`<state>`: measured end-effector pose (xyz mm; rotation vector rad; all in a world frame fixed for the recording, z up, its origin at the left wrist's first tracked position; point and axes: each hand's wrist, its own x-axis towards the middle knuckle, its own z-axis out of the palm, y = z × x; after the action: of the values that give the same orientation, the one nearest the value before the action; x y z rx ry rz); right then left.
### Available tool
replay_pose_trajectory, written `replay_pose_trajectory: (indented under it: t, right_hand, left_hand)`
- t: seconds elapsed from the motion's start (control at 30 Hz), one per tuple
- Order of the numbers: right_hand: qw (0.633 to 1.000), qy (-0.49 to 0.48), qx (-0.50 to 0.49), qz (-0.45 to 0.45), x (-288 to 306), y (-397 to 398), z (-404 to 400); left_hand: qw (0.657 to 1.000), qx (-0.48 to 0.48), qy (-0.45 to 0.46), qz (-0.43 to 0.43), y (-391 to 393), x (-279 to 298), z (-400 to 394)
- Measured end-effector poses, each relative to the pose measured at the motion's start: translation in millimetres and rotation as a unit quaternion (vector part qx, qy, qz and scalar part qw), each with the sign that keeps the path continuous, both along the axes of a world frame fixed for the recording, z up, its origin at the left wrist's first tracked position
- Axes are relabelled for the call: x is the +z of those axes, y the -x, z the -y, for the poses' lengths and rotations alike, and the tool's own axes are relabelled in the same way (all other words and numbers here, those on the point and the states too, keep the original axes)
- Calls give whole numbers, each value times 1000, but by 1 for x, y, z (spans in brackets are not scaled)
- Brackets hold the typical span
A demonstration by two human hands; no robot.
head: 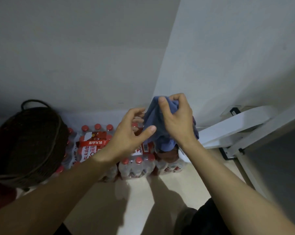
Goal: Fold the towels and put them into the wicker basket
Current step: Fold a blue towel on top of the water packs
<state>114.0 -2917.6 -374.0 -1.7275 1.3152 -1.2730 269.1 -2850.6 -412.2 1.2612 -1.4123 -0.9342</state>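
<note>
a blue towel (154, 119) is hanging bunched in the air in front of the white wall corner, above shrink-wrapped packs of red-capped water bottles (94, 148) that are sitting on the pale floor. the right hand (176, 119) is gripping the towel's top, with fingers curled over the gathered cloth and the thumb pressing against its near side, so the rest is drooping down toward the packs. the left hand (131, 134) is reaching in just beside the towel's left edge, its fingers spread and loosely bent, thumb pointing at the cloth; whether it is touching the fabric is unclear. more crumpled cloth, reddish and white (172, 155), is lying below the towel on the rightmost pack. the dark wicker basket (29, 141) with its looped handle is standing at the left, against the packs. a white metal frame (235, 126) is leaning in from the right.
</note>
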Motion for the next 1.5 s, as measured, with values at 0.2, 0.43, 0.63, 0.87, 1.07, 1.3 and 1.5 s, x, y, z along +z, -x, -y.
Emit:
replay_pose_trajectory:
  t: [0.2, 0.43, 0.63, 0.87, 1.07, 1.3, 1.5]
  right_hand:
    - [903, -247, 265, 230, -21, -24, -18]
    - [963, -174, 195, 65, -42, -26, -7]
    - [978, -164, 121, 37, -47, -19, 2]
    - [990, -128, 60, -16, -58, 10, 23]
    - [980, -74, 145, -112, -58, 26, 24]
    - [987, -44, 56, -143, -48, 35, 14]
    - [983, -69, -26, -169, -41, 48, 5]
  left_hand:
    - [993, 117, 5, -34, -13, -3, 1]
    - [992, 43, -105, 53, -60, 6, -6]
    - [988, 5, -145, 51, -91, 17, -14]
    - [973, 15, -174, 152, -141, 17, -22]
    - [940, -21, -152, 304, -161, 23, -33]
    - [894, -58, -251, 366, -184, 16, -51]
    - [938, 15, -236, 253, -201, 5, -71]
